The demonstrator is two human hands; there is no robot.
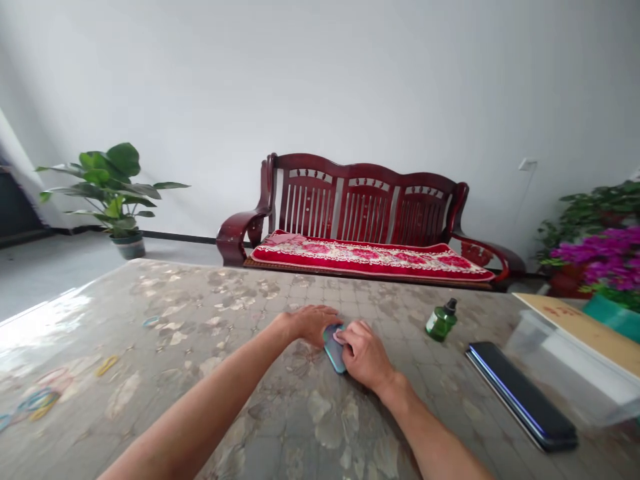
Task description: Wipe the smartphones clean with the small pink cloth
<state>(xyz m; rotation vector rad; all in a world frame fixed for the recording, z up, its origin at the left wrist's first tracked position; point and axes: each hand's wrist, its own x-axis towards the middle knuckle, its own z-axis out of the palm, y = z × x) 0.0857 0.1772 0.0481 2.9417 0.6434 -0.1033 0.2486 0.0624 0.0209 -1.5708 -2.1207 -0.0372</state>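
A flat blue-green shiny phone [334, 359] with rounded corners lies on the patterned tablecloth [240, 380] in front of me. My left hand [313, 323] holds its far left edge, thumb along the side and fingers reaching past the far end. Bunched fingers of my right hand [365, 353] press a small pinkish cloth [339, 336] against the phone's upper surface. Part of the phone is hidden under the right hand. To the right stands a green spray bottle [441, 321] with a black top, apart from both hands.
A long dark case [520, 393] and a clear plastic box [555, 367] with a tan board [580, 327] on it are at right. Coloured bands [40, 403] lie at left. Behind the table are a wooden bench [370, 207], a potted plant [113, 187] and purple flowers [605, 260].
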